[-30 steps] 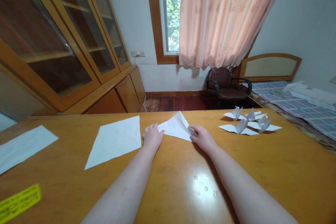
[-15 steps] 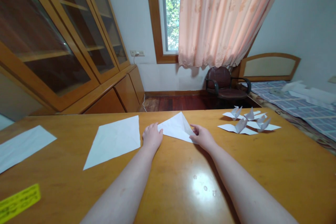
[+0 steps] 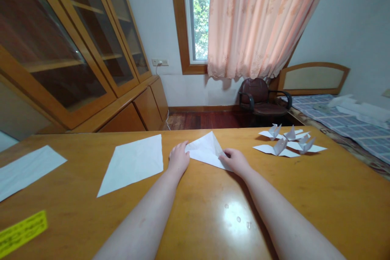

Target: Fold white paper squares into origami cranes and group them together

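Note:
Between my hands lies a folded sheet of white paper [image 3: 205,149], roughly a triangle with its peak toward the table's far edge. My left hand [image 3: 179,157] is at its left corner, fingers curled over the edge. At the right corner, my right hand [image 3: 237,161] pinches the paper between thumb and fingers; some of those fingers are hidden beneath the sheet. Left of my left hand rests a flat white sheet of paper [image 3: 135,162]. Several folded paper birds [image 3: 280,145] stand grouped to the right, beyond my right hand.
Another white sheet [image 3: 30,170] lies at the far left of the wooden table [image 3: 201,219], with a yellow label [image 3: 24,231] nearer me. Behind the table are a glass-door cabinet [image 3: 91,69], a brown armchair [image 3: 257,95] and a bed [image 3: 341,109].
My right thumb has shifted further over the paper's right corner, and its fingers have closed in. The sheet's right side has moved slightly toward me. My left hand stays nearly still.

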Demonstrator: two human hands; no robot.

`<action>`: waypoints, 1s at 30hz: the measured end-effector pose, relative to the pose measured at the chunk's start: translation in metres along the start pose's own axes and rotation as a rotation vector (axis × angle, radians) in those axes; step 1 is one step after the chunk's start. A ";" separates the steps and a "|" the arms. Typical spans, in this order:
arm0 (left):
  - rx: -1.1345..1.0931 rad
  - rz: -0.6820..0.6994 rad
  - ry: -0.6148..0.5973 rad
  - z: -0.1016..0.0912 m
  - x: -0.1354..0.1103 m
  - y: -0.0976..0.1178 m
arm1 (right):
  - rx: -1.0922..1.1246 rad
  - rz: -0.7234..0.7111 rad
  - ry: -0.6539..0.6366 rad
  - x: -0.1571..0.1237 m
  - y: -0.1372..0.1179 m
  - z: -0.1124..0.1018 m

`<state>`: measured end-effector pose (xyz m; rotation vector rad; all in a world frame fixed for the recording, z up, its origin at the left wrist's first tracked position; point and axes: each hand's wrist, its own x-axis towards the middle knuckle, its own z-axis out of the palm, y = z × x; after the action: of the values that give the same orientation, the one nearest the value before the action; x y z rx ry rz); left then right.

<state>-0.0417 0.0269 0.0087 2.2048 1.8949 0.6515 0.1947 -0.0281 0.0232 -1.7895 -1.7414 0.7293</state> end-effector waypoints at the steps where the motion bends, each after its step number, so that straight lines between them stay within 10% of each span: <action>1: -0.013 0.014 0.016 -0.001 0.000 0.001 | 0.000 0.004 0.001 0.000 0.000 0.000; 17: -0.123 0.056 0.047 -0.012 0.000 0.005 | 0.058 -0.109 0.220 -0.001 0.005 -0.002; 30: -0.392 0.094 0.074 -0.009 0.000 0.003 | 0.291 -0.155 -0.048 -0.003 0.006 0.001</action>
<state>-0.0431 0.0249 0.0175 2.0471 1.5374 1.0339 0.1981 -0.0315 0.0184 -1.4382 -1.6835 0.9134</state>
